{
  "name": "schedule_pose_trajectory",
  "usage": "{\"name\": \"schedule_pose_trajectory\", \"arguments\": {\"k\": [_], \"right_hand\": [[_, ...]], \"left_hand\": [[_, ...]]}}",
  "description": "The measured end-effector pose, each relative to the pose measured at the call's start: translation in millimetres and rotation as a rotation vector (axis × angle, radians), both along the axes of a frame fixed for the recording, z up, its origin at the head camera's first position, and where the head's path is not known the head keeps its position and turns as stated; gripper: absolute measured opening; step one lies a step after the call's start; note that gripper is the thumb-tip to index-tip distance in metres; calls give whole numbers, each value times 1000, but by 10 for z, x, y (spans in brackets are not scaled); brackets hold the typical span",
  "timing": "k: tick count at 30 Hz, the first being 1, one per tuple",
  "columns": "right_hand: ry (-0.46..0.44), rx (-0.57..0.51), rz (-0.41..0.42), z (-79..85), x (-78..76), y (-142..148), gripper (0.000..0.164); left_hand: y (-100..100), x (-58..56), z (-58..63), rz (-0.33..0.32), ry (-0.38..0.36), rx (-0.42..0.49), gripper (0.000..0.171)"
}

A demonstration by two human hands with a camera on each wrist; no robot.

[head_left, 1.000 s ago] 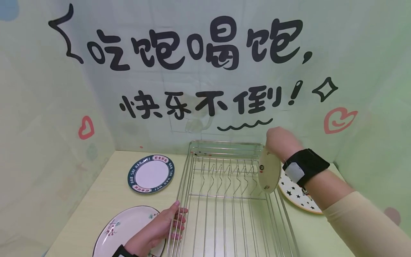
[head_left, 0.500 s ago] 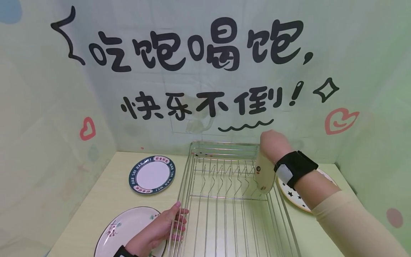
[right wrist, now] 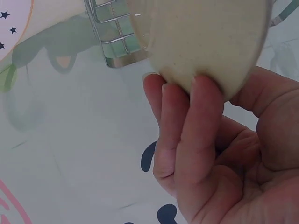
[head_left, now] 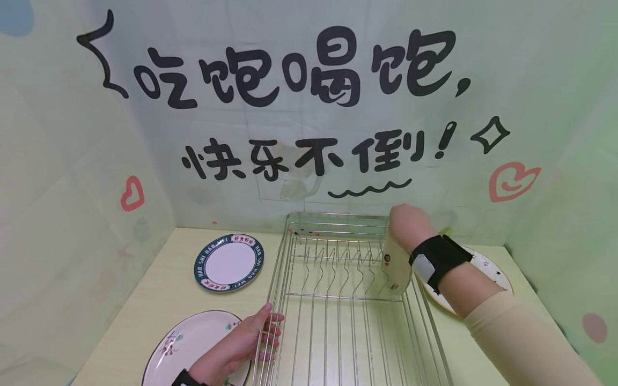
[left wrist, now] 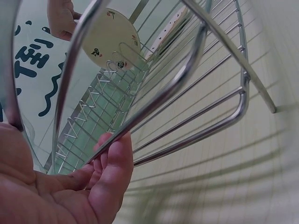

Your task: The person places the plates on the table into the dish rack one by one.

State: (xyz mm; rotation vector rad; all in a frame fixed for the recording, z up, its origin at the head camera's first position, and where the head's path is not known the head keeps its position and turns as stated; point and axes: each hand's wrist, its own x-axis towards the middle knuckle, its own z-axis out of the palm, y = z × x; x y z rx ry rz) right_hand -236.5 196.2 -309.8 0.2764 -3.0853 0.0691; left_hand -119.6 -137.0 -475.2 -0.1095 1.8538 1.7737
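A silver wire dish rack (head_left: 344,297) stands in the middle of the table, with a row of bent wire dividers toward its back. My left hand (head_left: 248,338) holds the rack's left side, the fingers curled round a wire rail. At the far right of the dividers, a cream plate (head_left: 396,271) with small printed motifs stands on edge. My right hand (head_left: 411,228) pinches the plate's upper rim, thumb on one face and fingers (right wrist: 201,126) on the other. The plate's lower edge is down among the wires in the head view.
A blue-rimmed plate (head_left: 229,262) lies left of the rack. Nearer, a large white plate (head_left: 185,343) with a floral print is partly under my left forearm. A star-patterned plate (head_left: 487,273) lies right of the rack, partly behind my right arm. A printed backdrop (head_left: 309,118) encloses the table.
My right hand has moved left and then lower with the cream plate, bringing it down into the right end of the dividers. My left hand keeps its hold on the rack.
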Motion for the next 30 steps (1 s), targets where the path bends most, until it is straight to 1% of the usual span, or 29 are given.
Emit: {"name": "schedule_pose_trajectory", "arguments": {"k": [5,9,12,18,21,25,28,30], "right_hand": [[-8,14,8,-64,19,-50,25],[-17,35,14,-98,24,-84,23],[-20,55,11,-141,14,-100,22],[-14,60,-8,-271,-42,-108,25],[-30,50,-29,-297,-60,-109,25],[-50,40,-36,-318,-58,-107,23],[-45,28,-26,-333,-53,-101,23],[-29,17,-8,-338,-50,-94,23]], "left_hand": [[-2,7,-4,-4,4,15,84],[-4,9,-18,-7,5,27,89],[-1,11,-18,-6,11,17,92],[3,12,-2,-6,7,18,82],[6,11,-3,-4,3,26,79],[8,14,-7,1,1,31,76],[6,16,-11,4,2,29,77],[-1,18,-16,6,4,29,81]]}}
